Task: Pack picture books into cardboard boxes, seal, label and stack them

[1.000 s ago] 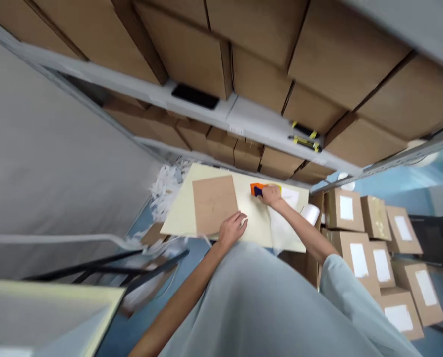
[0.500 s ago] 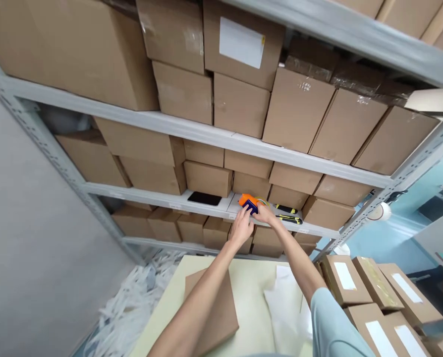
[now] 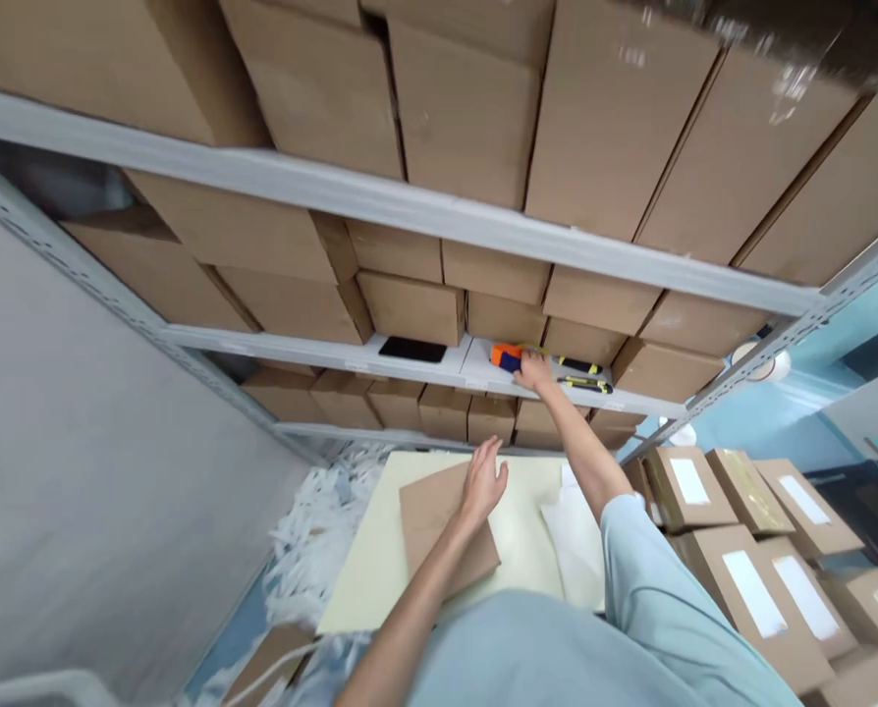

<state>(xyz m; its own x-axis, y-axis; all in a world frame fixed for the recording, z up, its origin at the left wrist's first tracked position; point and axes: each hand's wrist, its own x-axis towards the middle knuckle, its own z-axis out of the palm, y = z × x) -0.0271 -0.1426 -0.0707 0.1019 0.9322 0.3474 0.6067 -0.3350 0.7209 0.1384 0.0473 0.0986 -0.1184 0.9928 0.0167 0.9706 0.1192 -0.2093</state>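
Note:
My right hand (image 3: 534,371) reaches up to the middle shelf (image 3: 416,365) and rests on an orange and blue tape dispenser (image 3: 505,356) lying there; its fingers curl over the dispenser's right end. My left hand (image 3: 482,481) hovers with fingers apart just over the top edge of a flat brown cardboard box (image 3: 439,525). That box lies on a pale yellow table (image 3: 369,565). White sheets (image 3: 576,535) lie on the table to the right of the box.
A black phone (image 3: 411,350) and two yellow-black utility knives (image 3: 582,375) lie on the same shelf. Cardboard boxes fill all shelf levels. Labelled boxes (image 3: 748,560) are stacked at the right. Shredded white paper (image 3: 310,535) is heaped on the floor at the left.
My right hand carried the tape dispenser from the table up to the shelf and set it down. My left hand went up with it, then dropped back to the brown box.

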